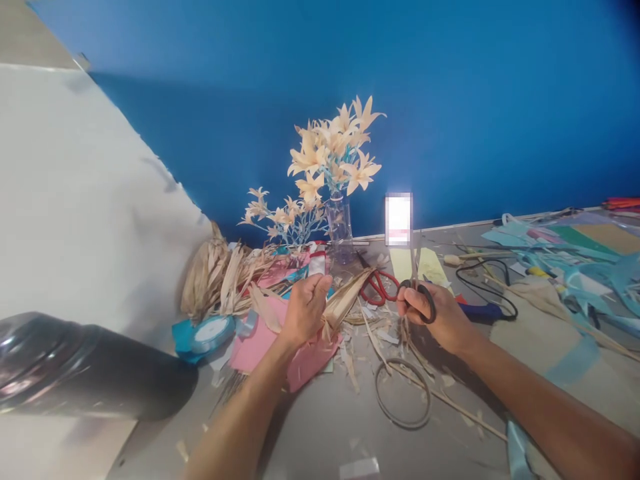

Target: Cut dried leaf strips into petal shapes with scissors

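Note:
My left hand [306, 310] is closed over the pink sheet [305, 367], its fingers wrapped round the end of a pale dried husk strip [347, 300] that fans out to the right. My right hand [433, 313] grips the black-handled scissors [417, 300], fingers in the loops and blades pointing up. Red-handled scissors [380, 288] lie between the hands. Behind them stands a clear vase [340, 230] of cream husk flowers [335, 143]. A wire ring [403, 425] lies in front.
Bundled husks [203, 277] and a blue ribbon roll [213, 333] lie at left, near a large dark cylinder [95, 367]. Blue ribbons [590, 273], a blue-handled tool [480, 311] and thin sticks are at right. Husk scraps litter the grey table [310, 433]. A blue wall rises behind.

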Available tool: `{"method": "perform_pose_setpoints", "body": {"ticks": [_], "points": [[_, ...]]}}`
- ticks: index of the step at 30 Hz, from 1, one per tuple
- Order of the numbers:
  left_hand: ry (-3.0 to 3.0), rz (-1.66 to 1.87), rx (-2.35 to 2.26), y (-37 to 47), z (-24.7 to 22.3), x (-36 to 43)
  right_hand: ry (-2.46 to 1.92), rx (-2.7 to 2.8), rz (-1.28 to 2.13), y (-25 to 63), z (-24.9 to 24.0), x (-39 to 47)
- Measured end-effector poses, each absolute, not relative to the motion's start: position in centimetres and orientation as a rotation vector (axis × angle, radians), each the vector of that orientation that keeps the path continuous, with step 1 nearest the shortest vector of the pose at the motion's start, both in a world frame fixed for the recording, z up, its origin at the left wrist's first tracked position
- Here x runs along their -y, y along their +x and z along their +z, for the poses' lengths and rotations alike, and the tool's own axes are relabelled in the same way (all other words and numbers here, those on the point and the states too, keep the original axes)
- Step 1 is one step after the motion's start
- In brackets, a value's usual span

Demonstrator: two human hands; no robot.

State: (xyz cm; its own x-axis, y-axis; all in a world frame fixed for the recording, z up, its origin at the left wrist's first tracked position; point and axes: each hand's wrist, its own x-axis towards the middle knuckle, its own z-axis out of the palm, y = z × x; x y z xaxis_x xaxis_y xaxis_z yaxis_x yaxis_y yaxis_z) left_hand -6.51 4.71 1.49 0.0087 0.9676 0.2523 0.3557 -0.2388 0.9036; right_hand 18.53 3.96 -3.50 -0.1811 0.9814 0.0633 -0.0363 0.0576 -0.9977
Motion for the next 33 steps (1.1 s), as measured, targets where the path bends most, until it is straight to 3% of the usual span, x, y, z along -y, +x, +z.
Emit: {"method": "perform_pose_setpoints", "body": {"ticks": [2, 6, 8, 15, 23, 26, 29, 33], "points": [[1.603, 1.142, -1.268, -5.8, 1.8, -3.3, -1.059, 1.340, 1.314, 18.4, -3.4, -3.9], [1.632, 0.573, -0.693, -3.6, 2.1, 0.5, -1.112, 1.375, 1.263, 18.3, -3.5, -4.0], [1.767, 0.547, -0.629, -2.5, 1.5, 1.5, -1.144, 1.431, 1.222, 18.4, -3.7, -4.1], [1.978, 0.767, -0.978, -2.7, -1.0, -1.9, -1.228, 1.503, 1.151, 18.8, -4.2, -4.5], [1.983, 0.889, -1.888, -7.2, -0.4, -5.9, -1.226, 1.584, 1.155, 18.6, -3.1, -4.1], [1.970, 0.472, -2.235, -8.0, 0.1, -6.5, -1.231, 1.614, 1.149, 18.5, -2.9, -4.1], [1.991, -0.033, -2.252, -8.3, 0.2, -6.6, -1.224, 1.651, 1.157, 18.4, -2.8, -4.0], [1.982, -0.096, -2.260, -9.2, 0.5, -6.6, -1.212, 1.623, 1.230, 18.2, -2.9, -3.9]]}}
